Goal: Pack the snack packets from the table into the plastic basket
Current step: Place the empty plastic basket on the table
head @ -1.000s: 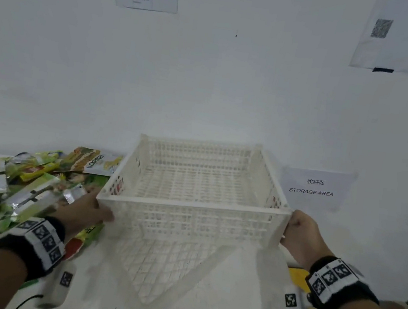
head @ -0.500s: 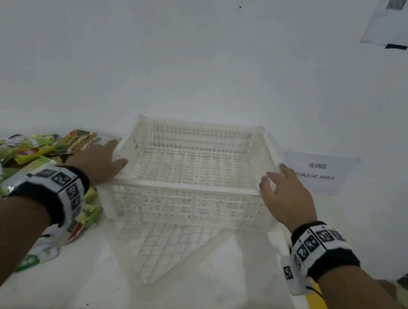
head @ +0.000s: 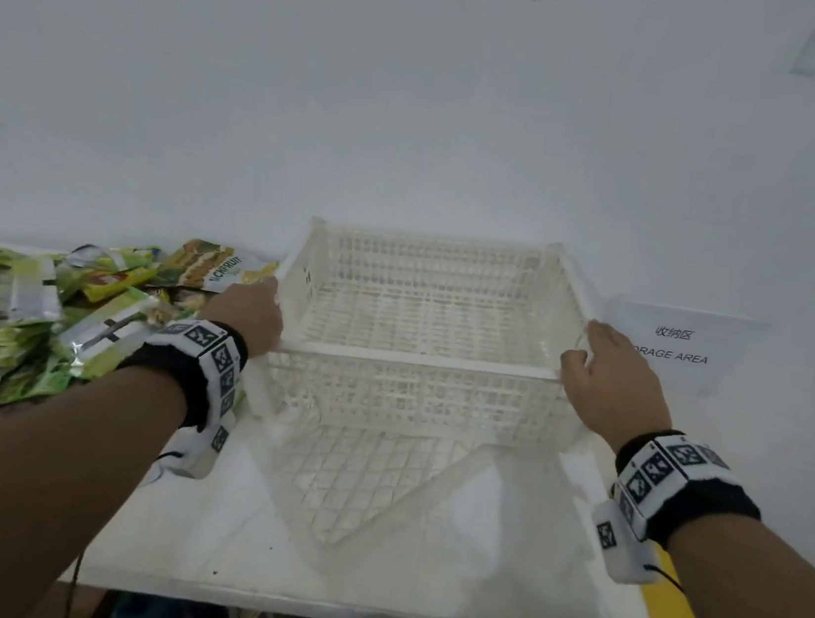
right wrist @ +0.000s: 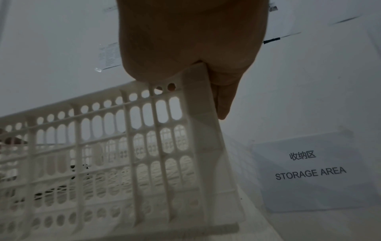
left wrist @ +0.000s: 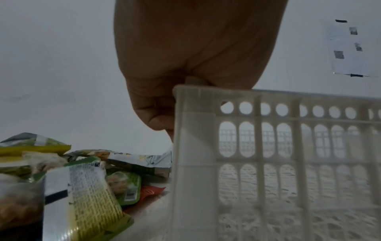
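White plastic basket [head: 419,359] on table [head: 359,577], left hand [head: 248,315] and right hand [head: 613,382] clasping side rims, snack packets [head: 27,310] touching left wall.

A white plastic basket [head: 420,357] has latticed walls pierced with rows of round and oblong holes, and a diamond-mesh pattern shows beneath it on the white table [head: 410,584]. The snack packets [head: 32,306] are mostly green and yellow, with silver foil, white label panels crossed by black stripes, and one touch of red. Black wristbands [head: 683,480] carry white tiles printed with black square codes. A white wall sign [head: 680,344] bears black lettering.
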Demonstrator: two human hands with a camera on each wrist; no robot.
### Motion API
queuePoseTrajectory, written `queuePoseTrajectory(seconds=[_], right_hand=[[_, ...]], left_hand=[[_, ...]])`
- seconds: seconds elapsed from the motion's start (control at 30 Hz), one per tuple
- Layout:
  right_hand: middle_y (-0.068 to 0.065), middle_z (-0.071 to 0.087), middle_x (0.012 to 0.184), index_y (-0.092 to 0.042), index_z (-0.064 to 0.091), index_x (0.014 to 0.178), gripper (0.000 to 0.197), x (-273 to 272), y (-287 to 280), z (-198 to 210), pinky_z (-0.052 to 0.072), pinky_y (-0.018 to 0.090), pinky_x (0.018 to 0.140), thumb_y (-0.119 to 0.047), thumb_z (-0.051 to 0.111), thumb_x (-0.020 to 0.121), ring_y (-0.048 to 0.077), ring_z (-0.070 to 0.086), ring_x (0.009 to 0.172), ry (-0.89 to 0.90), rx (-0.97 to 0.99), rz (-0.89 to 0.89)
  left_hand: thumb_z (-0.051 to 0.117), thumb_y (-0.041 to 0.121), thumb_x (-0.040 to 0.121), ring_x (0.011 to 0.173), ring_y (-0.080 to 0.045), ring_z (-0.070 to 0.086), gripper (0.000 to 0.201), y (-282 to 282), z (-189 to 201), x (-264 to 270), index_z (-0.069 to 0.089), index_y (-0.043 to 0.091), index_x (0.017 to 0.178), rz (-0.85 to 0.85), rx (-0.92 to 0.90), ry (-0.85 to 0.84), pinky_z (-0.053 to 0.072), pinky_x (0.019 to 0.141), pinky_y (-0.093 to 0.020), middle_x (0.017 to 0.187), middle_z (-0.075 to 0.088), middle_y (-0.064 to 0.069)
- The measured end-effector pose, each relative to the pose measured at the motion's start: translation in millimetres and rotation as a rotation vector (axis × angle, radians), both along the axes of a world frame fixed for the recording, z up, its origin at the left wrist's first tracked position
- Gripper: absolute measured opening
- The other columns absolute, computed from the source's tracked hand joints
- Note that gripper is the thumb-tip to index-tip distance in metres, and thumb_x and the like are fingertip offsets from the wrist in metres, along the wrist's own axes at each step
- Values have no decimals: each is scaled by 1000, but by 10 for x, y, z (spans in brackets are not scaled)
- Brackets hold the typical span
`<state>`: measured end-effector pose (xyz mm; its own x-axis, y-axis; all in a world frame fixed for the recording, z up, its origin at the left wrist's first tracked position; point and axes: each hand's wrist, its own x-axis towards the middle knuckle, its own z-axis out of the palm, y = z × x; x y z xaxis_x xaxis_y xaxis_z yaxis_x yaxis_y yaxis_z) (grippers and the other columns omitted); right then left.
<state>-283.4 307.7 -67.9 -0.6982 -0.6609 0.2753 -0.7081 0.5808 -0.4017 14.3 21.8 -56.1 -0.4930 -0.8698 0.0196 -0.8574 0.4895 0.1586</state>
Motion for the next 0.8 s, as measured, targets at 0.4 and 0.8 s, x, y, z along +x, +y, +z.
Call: queuePoseTrajectory(seconds=[0.4, 0.8], right_hand=[[11, 56, 130, -3, 50, 132, 44, 128, 98, 33, 46, 41, 84, -26, 42, 96, 32, 58, 107, -21, -9, -7], [16, 57, 138, -10, 60, 133, 51, 588, -266, 287, 47, 52, 99, -27, 48, 86, 38, 56, 119, 336, -20, 191]], left_hand=[[42, 19, 103, 102, -36, 62, 38, -13, -1, 9, 43, 9, 140, -8, -17, -47, 46, 73, -37, 119, 64, -20], [38, 63, 97, 112, -33, 56, 60, 298, 275, 284, 50, 16, 132, -157, -369, -49, 53, 90, -47, 122, 55, -13]])
